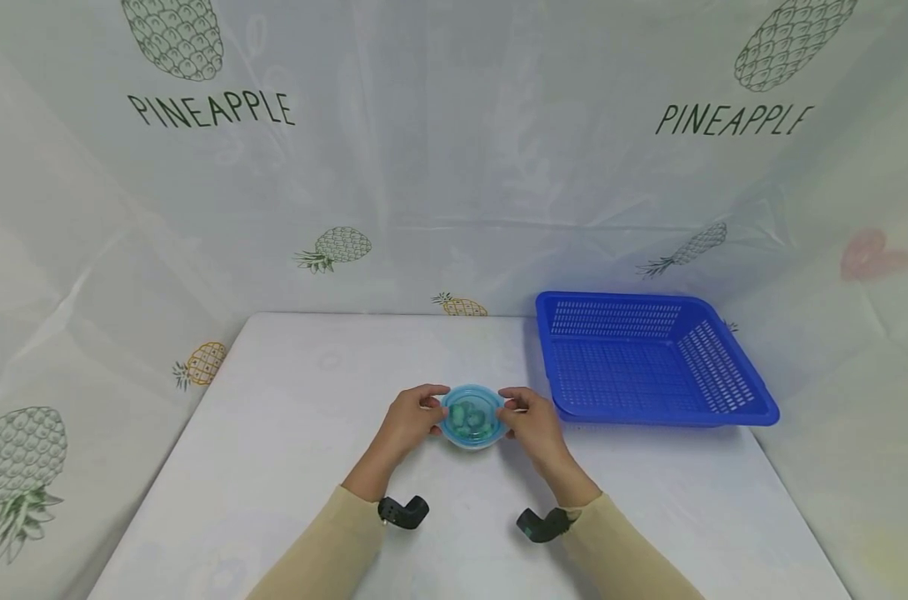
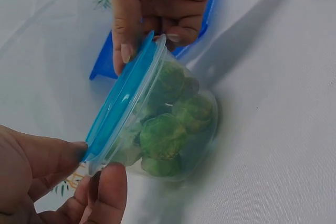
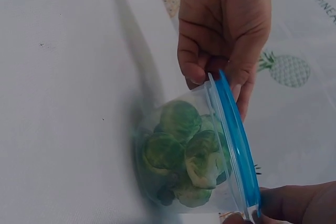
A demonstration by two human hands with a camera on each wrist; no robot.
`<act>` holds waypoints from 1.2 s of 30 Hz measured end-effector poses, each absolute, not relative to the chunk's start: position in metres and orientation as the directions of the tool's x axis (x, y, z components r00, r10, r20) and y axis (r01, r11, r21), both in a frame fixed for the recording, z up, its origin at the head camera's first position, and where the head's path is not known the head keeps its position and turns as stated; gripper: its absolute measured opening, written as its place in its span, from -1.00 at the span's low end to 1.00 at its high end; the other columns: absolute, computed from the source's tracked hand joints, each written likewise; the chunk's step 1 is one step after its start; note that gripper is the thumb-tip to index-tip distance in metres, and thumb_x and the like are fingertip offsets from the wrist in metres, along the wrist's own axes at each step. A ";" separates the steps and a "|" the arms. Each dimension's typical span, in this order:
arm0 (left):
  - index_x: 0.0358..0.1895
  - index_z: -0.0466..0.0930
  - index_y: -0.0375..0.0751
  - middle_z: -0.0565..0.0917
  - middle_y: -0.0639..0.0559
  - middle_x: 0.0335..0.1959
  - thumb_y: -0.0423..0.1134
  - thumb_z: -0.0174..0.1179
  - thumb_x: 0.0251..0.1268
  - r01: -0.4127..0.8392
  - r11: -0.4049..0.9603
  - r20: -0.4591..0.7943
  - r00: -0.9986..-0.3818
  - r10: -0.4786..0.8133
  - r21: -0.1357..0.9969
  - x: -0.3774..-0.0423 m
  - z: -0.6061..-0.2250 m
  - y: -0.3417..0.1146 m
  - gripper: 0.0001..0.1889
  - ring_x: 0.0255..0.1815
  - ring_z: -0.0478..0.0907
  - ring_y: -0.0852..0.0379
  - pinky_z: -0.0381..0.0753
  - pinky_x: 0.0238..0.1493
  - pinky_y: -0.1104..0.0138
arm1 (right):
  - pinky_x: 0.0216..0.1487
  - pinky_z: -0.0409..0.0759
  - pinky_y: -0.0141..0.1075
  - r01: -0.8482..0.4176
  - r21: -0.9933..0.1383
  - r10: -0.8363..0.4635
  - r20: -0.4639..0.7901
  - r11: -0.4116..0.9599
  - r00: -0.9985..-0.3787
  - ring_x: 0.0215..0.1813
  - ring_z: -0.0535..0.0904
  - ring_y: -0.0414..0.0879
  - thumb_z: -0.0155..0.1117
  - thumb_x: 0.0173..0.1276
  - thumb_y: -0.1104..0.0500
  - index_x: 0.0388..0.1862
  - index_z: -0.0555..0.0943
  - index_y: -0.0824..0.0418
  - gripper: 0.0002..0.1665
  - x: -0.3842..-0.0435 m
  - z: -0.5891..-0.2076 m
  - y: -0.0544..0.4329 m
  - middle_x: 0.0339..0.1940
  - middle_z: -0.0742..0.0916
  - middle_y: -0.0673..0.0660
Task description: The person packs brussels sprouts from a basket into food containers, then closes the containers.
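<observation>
A clear round plastic food container (image 2: pixel 202 145) with a blue lid (image 1: pixel 472 393) stands on the table between both hands. Several green Brussels sprouts (image 3: pixel 180 121) show through its wall. From the left, my left hand (image 1: pixel 411 418) pinches the rim, thumb on the lid's edge and fingers beneath. My right hand (image 1: pixel 536 429) grips the opposite side of the rim in the same manner. Both wrist views show the lid lying over the container's rim; whether it is snapped down all round I cannot tell.
A blue plastic basket (image 1: pixel 619 408) with slotted walls stands at the back right, just beyond the right hand. The white table (image 1: pixel 289 467) meets a pineapple-print sheet (image 1: pixel 454 167) at the back and sides. A black wrist camera (image 1: pixel 404 512) is strapped to the left wrist.
</observation>
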State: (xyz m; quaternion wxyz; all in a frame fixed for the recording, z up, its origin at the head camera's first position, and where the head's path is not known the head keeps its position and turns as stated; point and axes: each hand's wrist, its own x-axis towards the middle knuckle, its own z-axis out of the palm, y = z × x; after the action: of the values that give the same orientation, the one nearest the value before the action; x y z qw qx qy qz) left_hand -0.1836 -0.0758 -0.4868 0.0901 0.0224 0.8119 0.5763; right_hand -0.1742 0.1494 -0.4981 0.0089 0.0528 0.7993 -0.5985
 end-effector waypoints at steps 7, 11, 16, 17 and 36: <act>0.35 0.62 -0.16 0.63 -0.13 -0.19 -0.35 0.22 0.46 -0.142 0.267 -0.190 -0.968 0.164 0.953 -0.188 -0.495 -0.078 -0.57 -0.31 0.72 -0.02 0.85 -0.15 0.12 | -0.29 0.72 -0.25 0.175 -0.960 0.049 -0.169 0.218 -0.984 -0.25 0.61 -0.07 0.32 0.43 0.28 0.21 0.68 0.32 -0.61 -0.176 -0.500 0.152 -0.15 0.70 0.18; 0.35 0.63 -0.15 0.61 -0.11 -0.21 -0.33 0.21 0.46 -0.158 0.257 -0.205 -0.965 0.164 0.953 -0.189 -0.494 -0.077 -0.57 -0.34 0.70 0.06 0.85 -0.18 0.17 | -0.27 0.73 -0.27 0.221 -0.957 0.033 -0.219 0.187 -0.975 -0.19 0.65 -0.05 0.31 0.45 0.23 0.20 0.68 0.30 -0.63 -0.179 -0.503 0.152 -0.08 0.72 0.21; 0.36 0.62 -0.19 0.59 -0.11 -0.24 -0.32 0.20 0.48 -0.160 0.246 -0.204 -0.965 0.166 0.956 -0.189 -0.496 -0.077 -0.58 -0.35 0.69 0.06 0.85 -0.22 0.21 | -0.30 0.73 -0.28 0.236 -0.958 0.027 -0.235 0.162 -0.972 -0.20 0.66 -0.05 0.32 0.47 0.22 0.19 0.68 0.31 -0.63 -0.180 -0.504 0.152 -0.07 0.71 0.23; 0.36 0.62 -0.19 0.60 -0.12 -0.24 -0.33 0.20 0.48 -0.161 0.244 -0.204 -0.965 0.163 0.956 -0.189 -0.497 -0.077 -0.58 -0.35 0.69 0.06 0.84 -0.23 0.22 | -0.31 0.73 -0.28 0.237 -0.959 0.025 -0.236 0.156 -0.971 -0.20 0.66 -0.05 0.32 0.47 0.22 0.19 0.67 0.32 -0.63 -0.180 -0.504 0.152 -0.08 0.71 0.23; 0.29 0.60 -0.39 0.73 -0.16 -0.17 -0.30 0.22 0.53 -0.237 0.148 -0.262 -0.947 0.187 0.960 -0.192 -0.502 -0.080 -0.63 -0.42 0.65 0.16 0.82 -0.26 0.30 | -0.32 0.76 -0.26 0.298 -0.954 -0.016 -0.298 0.026 -0.954 -0.27 0.59 -0.08 0.36 0.49 0.25 -0.04 0.63 0.43 -0.76 -0.179 -0.501 0.154 -0.24 0.67 0.15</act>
State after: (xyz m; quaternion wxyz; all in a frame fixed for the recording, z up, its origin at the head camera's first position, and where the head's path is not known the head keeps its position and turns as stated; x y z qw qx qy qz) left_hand -0.1924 -0.0803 -0.5020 0.1626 -0.0167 0.7401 0.6523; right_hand -0.1788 0.1536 -0.5010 0.1136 0.0995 0.7072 -0.6907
